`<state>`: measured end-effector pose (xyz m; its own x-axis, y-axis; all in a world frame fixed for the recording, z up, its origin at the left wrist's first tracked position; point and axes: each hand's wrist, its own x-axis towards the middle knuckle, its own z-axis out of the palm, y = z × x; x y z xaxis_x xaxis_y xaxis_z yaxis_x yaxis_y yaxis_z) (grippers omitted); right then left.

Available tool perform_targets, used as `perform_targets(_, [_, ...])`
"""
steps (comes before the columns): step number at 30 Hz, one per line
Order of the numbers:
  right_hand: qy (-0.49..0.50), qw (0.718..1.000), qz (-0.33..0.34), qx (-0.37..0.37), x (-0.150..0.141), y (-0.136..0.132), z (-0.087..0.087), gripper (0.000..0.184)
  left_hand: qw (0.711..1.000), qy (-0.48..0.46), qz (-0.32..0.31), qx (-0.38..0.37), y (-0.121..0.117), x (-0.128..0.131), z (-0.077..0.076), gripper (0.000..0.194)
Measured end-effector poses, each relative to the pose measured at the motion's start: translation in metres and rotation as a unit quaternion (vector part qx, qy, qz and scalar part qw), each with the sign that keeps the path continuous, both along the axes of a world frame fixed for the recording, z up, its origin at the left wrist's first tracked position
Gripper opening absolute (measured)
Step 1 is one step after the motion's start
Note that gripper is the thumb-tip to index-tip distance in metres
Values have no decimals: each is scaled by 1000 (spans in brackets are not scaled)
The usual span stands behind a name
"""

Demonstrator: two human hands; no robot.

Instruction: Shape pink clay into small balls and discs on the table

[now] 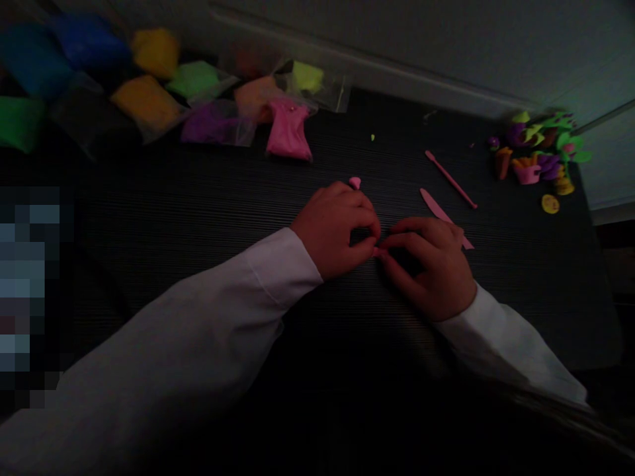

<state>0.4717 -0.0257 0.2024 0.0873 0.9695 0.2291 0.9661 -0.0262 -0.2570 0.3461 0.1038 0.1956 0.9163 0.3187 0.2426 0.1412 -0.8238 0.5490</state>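
Observation:
Between the fingertips of both hands is a small piece of pink clay (378, 252), mostly covered by the fingers. My left hand (342, 231) pinches its left end with thumb and forefinger. On the other side, my right hand (430, 263) closes thumb and fingers on the same piece. Just beyond my left knuckles lies a small pink clay lump (354, 182). A pink plastic clay knife (436, 206) rests partly behind my right hand. Farther back lies a thin pink modelling tool (450, 178) with a rounded end.
Bags of coloured clay line the back left, among them a pink bag (289, 131), a purple bag (211, 123) and an orange bag (147, 104). Small clay figures (540, 149) crowd the far right corner of the dark table (208, 198), with a yellow disc (550, 203) beside them.

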Motion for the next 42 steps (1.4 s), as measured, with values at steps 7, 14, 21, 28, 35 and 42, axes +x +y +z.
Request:
perform_targets(7, [-4,1000,4,1,1,0,-1,14,1000,-3,6,-2,0,0,0,15])
perform_targets(14, [8,1000,1,2,0,0,-1,15,1000,-6,5,0,0,-1,0,15])
perform_targets(21, [4,1000,-1,-5,0,0,2,16,1000,-5,6,3,0,0,0,15])
perform_targets(28, [-11,1000,20,-5,0,-2,5,15,1000,-4,4,4,0,0,0,15])
perform_targets(35, [-4,1000,20,1,0,-4,5,15,1000,-2,2,1,0,0,0,15])
perform_targets(42, [-7,1000,28,-9,1,-4,5,16,1000,-5,-1,1,0,0,0,15])
